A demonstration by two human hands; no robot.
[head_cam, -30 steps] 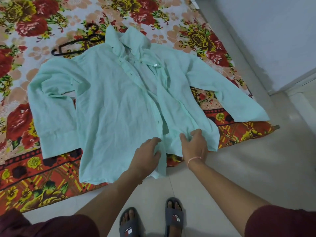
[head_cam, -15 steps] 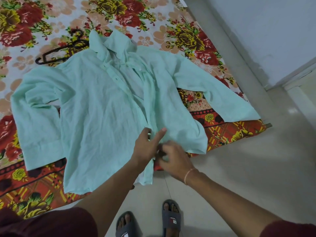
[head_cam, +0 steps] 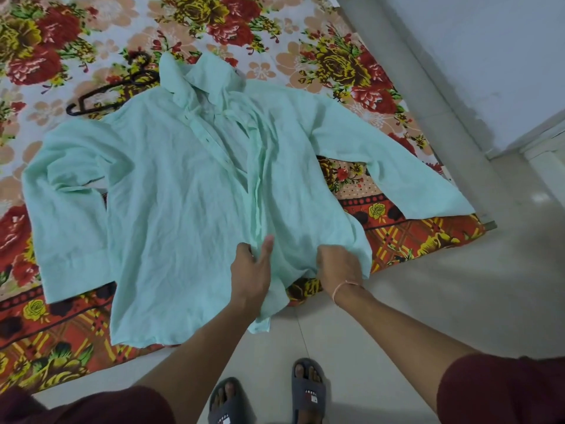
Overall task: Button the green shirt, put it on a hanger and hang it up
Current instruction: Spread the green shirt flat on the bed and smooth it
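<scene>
The pale green shirt (head_cam: 171, 209) lies front up on a flowered bedsheet (head_cam: 275, 32), sleeves spread to both sides, collar at the far end. Its front stands open from the collar down to about mid chest. My left hand (head_cam: 252, 270) pinches the placket near the hem, thumb raised. To its right, my right hand (head_cam: 337, 267) is closed on a bunch of the right front panel. A black hanger (head_cam: 104, 93) lies on the sheet beyond the shirt's left shoulder, partly hidden under it.
The sheet's edge runs along pale floor tiles (head_cam: 443, 301), where my two feet in grey slides (head_cam: 308, 390) stand. A white wall (head_cam: 489, 56) rises at the right, with a step or door sill (head_cam: 547, 154) in the far right corner.
My hands, close together on the placket half a second ago, have drawn apart. The right one moved right and gathered the front panel. The shirt's right front has wrinkled up.
</scene>
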